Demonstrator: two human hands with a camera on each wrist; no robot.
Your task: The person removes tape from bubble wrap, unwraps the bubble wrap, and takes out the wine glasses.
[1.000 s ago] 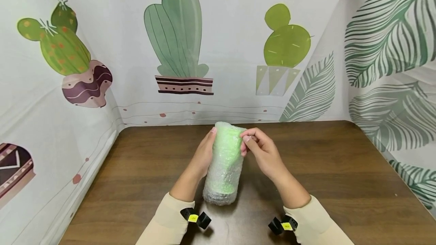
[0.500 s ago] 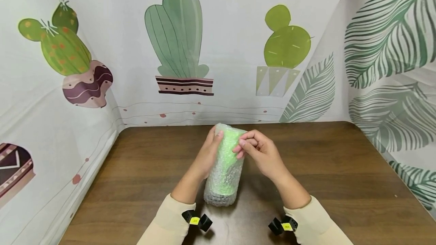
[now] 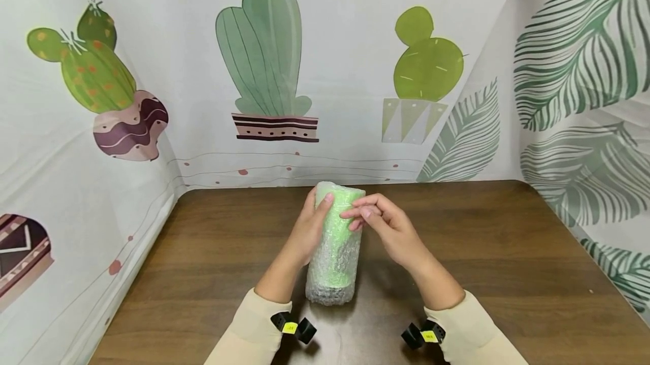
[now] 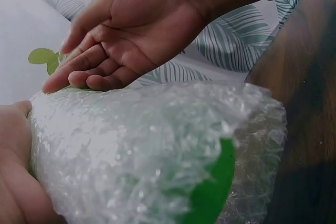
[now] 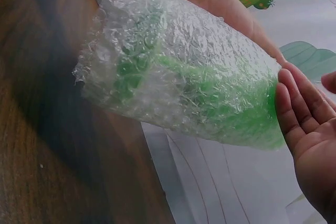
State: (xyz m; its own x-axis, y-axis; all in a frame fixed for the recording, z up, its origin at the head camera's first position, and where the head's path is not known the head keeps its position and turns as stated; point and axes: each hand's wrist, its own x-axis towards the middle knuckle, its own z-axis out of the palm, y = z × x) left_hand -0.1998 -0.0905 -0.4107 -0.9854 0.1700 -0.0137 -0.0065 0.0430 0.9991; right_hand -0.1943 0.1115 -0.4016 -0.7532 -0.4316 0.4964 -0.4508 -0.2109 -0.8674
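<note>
A bubble-wrapped green cylinder stands tilted on the table, its top leaning away. My left hand grips its upper left side, thumb in front and fingers mostly hidden behind. In the left wrist view, green shows through the clear bubble wrap near its open-looking end. Fingers of my right hand are loosely extended and lie against the upper right of the wrap. The right wrist view has those right-hand fingers at the bundle's top end, pinching nothing that I can see.
The brown wooden table extends to both sides of the bundle. Behind and beside it hangs a white cloth printed with cacti and leaves. Small black cameras are strapped at both wrists.
My right fingers have shifted left from the wrap's upper right edge onto its front and straightened somewhat. The left thumb has moved right across the bundle. The bundle has turned slightly.
</note>
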